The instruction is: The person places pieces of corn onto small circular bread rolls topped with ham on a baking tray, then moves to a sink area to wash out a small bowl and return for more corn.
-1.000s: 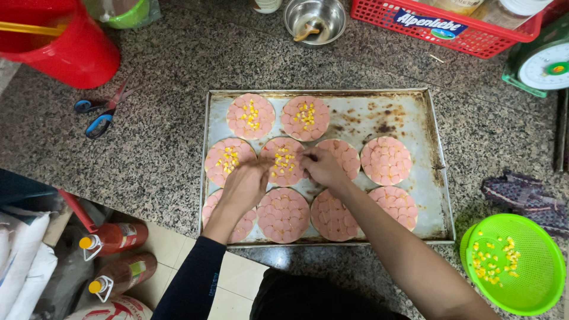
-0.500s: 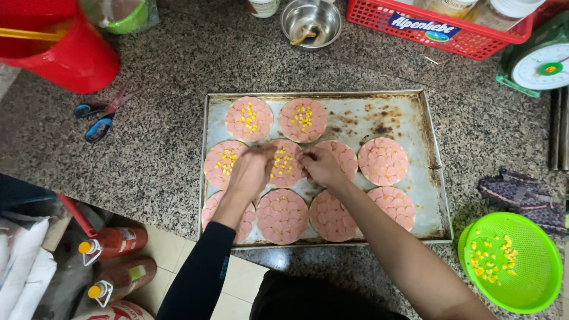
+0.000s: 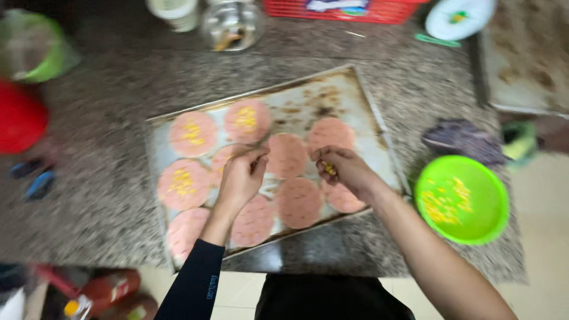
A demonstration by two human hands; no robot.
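We've got a tight black long sleeve (image 3: 195, 278) w/ a small pale mark near the elbow on our left arm, right arm (image 3: 438, 261) bare to approx. the elbow, no rings, watch etc. on either hand, dark clothes below.

Granite counter (image 3: 106, 195) fills the frame. Upper left: a green container (image 3: 32, 50); below it, at the left edge, a red vessel (image 3: 21, 124) and blue clips (image 3: 38, 184). Top centre: a pale cup (image 3: 173, 12) beside a metal bowl (image 3: 232, 25). Top right: a red basket (image 3: 349, 10) and a white round dial (image 3: 459, 16). Right side: a second metal tray (image 3: 530, 59), a dark crumpled cloth (image 3: 459, 139). Lower left: sauce bottles (image 3: 104, 290), blurred.
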